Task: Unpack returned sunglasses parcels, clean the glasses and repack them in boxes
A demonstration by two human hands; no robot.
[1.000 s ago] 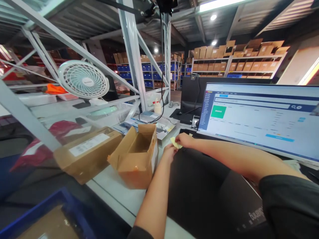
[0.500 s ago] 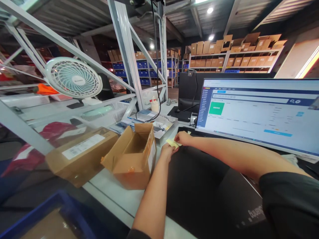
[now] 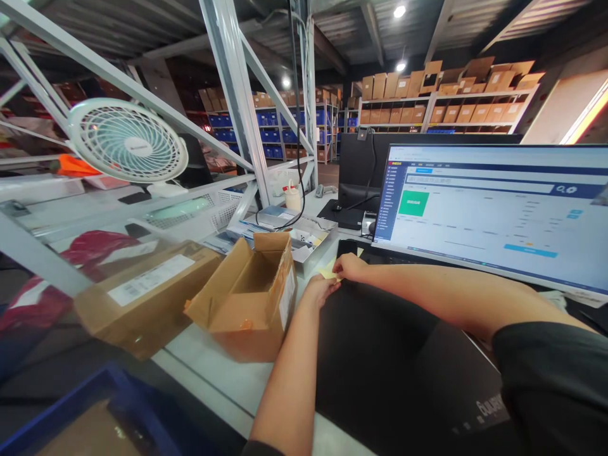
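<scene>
Pale yellow paper slips [image 3: 327, 273] are pinched between my two hands, above the back edge of a black mat [image 3: 380, 354]. My left hand [image 3: 322, 289] grips the paper from the near left side with closed fingers. Fingertips of my right hand [image 3: 350, 266] press on the paper from the right, and another yellow corner [image 3: 360, 252] sticks up behind that hand. To the left of my forearm stands an open cardboard box [image 3: 251, 310] with raised flaps. Whether the yellow slips are one piece or several I cannot tell.
A closed, labelled carton [image 3: 147, 297] lies left of the open box. Behind it are a tray of small items [image 3: 311, 244] and a white bottle [image 3: 292, 197]. The monitor [image 3: 484, 221] stands at right, a fan [image 3: 130, 142] at left, a blue bin [image 3: 104, 411] below.
The view has shifted slightly, moving the fan and boxes a little left in the picture. Both hands stay together on the yellow paper, with only small finger movements.
</scene>
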